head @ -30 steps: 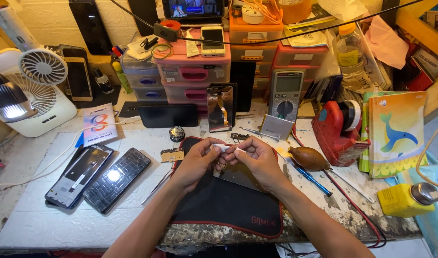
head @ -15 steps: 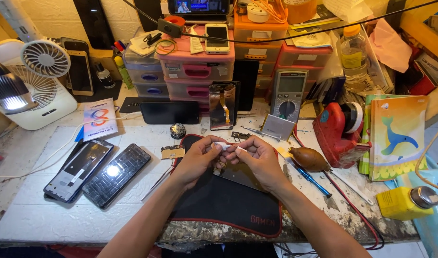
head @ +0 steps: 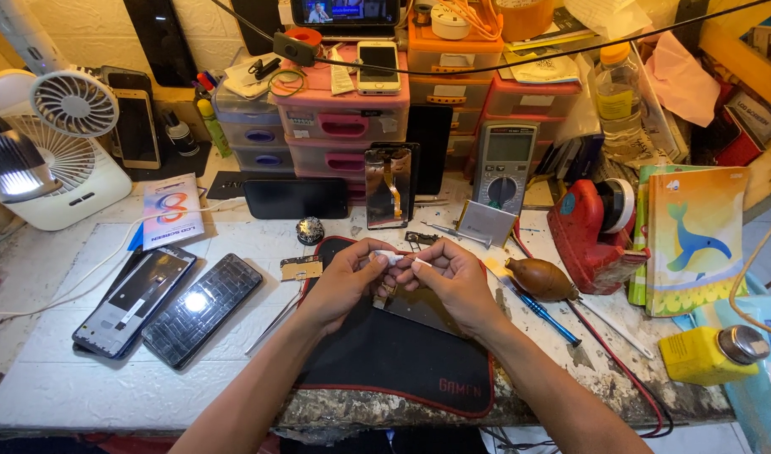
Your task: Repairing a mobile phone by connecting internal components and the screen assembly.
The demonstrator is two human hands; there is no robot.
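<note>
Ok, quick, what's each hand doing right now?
Left hand: pinched on one end of a small white piece.
Right hand: pinched on its other end.

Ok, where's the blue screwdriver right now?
In the head view, the blue screwdriver lies on the bench just right of the right hand, below the brown rubber blower and beside the black mat.

Your fingers [head: 384, 259] pinch a small white piece [head: 396, 257] over a black, red-edged mat [head: 402, 361]. Beside you stand a red tape dispenser [head: 589, 238] and a yellow bottle [head: 705, 354].

two hands [head: 345, 277], two fans [head: 73, 103]; one multimeter [head: 505, 165], one tape dispenser [head: 591, 231]
</note>
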